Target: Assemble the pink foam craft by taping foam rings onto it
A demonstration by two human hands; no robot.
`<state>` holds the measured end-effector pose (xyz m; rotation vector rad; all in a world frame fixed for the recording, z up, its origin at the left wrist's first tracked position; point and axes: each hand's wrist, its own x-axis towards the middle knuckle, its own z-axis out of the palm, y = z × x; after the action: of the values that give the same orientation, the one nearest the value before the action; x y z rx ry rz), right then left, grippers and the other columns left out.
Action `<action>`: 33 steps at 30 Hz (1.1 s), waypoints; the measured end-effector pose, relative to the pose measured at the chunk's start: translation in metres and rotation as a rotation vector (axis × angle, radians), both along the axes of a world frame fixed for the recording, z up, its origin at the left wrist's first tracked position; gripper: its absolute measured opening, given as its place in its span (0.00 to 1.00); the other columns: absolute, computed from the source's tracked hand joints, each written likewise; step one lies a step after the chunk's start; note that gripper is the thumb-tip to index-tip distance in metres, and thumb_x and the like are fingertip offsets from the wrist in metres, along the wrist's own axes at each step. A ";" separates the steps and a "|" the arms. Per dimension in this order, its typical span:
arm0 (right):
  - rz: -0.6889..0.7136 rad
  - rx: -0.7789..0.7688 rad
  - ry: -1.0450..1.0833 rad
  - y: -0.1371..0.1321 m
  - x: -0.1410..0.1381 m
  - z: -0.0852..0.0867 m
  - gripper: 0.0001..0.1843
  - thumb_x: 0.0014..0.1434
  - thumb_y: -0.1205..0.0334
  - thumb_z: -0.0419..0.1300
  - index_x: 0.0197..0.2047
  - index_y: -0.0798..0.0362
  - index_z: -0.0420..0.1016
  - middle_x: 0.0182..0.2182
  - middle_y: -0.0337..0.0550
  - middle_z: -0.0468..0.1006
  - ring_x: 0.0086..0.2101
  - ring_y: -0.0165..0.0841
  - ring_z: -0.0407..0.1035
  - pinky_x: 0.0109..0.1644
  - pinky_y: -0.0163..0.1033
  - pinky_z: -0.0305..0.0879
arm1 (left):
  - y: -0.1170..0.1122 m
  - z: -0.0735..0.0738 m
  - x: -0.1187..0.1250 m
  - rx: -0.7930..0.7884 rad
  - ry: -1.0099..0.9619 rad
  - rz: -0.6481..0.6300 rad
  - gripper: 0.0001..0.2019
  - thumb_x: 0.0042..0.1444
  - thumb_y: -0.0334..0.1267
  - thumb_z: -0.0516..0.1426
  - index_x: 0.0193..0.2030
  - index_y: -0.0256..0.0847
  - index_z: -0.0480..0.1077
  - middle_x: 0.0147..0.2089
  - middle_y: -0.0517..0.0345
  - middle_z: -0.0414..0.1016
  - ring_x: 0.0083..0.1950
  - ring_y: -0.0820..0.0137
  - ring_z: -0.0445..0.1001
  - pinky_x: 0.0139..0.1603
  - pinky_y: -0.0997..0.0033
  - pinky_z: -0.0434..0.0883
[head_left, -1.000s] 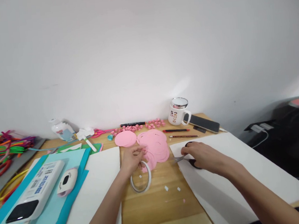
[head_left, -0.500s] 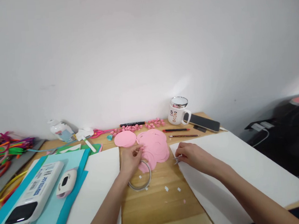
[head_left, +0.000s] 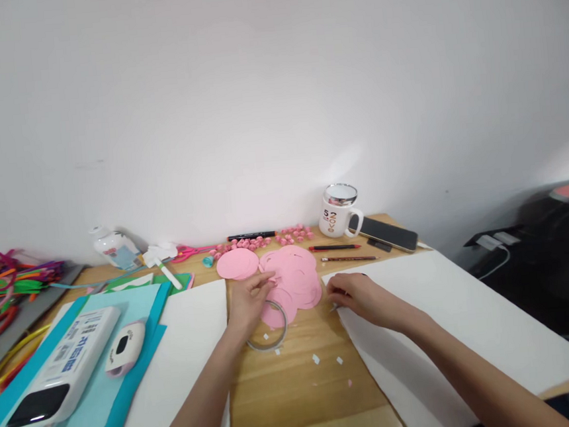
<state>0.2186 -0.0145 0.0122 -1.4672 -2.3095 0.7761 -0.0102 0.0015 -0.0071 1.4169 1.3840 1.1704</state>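
Note:
My left hand (head_left: 247,302) is closed, thumb and fingers pinched together over the pink paper circles (head_left: 297,279). A thin roll of tape (head_left: 271,345) hangs ring-like from this hand, just above the wooden tabletop. Whether the fingertips also grip a bit of pink paper is hard to see. My right hand (head_left: 354,295) is pinched shut over the edge of the right white sheet (head_left: 473,316), with a tiny pale scrap (head_left: 333,307) at its fingertips. A separate stack of pink circles (head_left: 238,264) lies just behind my left hand.
Small white bits (head_left: 316,359) dot the wooden table (head_left: 301,405). Along the wall stand a mug (head_left: 335,216), a phone (head_left: 390,234), pencils, pink beads and a bottle (head_left: 115,248). At left, a white device (head_left: 66,365) lies on blue sheets, near colourful pipe cleaners (head_left: 16,280).
The tape roll and my left hand's fingertips have shifted slightly up and right. My right hand has moved slightly left, and the pale strip at its fingertips shows less.

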 end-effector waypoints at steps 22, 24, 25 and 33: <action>-0.153 -0.337 1.012 0.021 -0.066 -0.032 0.20 0.43 0.52 0.64 0.33 0.51 0.58 0.22 0.34 0.71 0.23 0.29 0.68 0.32 0.38 0.66 | -0.001 -0.004 0.001 -0.125 -0.232 -0.178 0.13 0.40 0.36 0.62 0.36 0.36 0.77 0.28 0.53 0.77 0.29 0.70 0.72 0.30 0.73 0.68; -0.123 -0.344 1.009 0.022 -0.064 -0.032 0.20 0.44 0.51 0.64 0.32 0.52 0.59 0.22 0.35 0.70 0.24 0.29 0.68 0.32 0.38 0.66 | -0.002 -0.004 0.001 -0.159 -0.285 -0.192 0.14 0.39 0.38 0.63 0.36 0.35 0.76 0.27 0.53 0.76 0.29 0.70 0.72 0.31 0.73 0.68; -0.099 -0.346 1.003 0.022 -0.063 -0.031 0.19 0.44 0.51 0.64 0.32 0.52 0.60 0.23 0.35 0.70 0.24 0.29 0.68 0.32 0.38 0.66 | -0.002 -0.005 0.000 -0.169 -0.297 -0.196 0.15 0.39 0.38 0.64 0.36 0.35 0.76 0.28 0.52 0.77 0.29 0.69 0.72 0.31 0.73 0.68; -0.057 -0.310 0.898 0.025 -0.051 -0.021 0.17 0.49 0.48 0.59 0.29 0.55 0.69 0.28 0.40 0.70 0.30 0.29 0.66 0.41 0.39 0.65 | 0.000 -0.004 0.002 -0.183 -0.235 -0.151 0.13 0.37 0.38 0.64 0.33 0.35 0.77 0.27 0.53 0.77 0.28 0.70 0.72 0.30 0.73 0.68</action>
<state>0.1680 0.0100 -0.0086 -0.9594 -1.4988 1.4510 -0.0083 0.0011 -0.0112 1.1921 1.1681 1.0472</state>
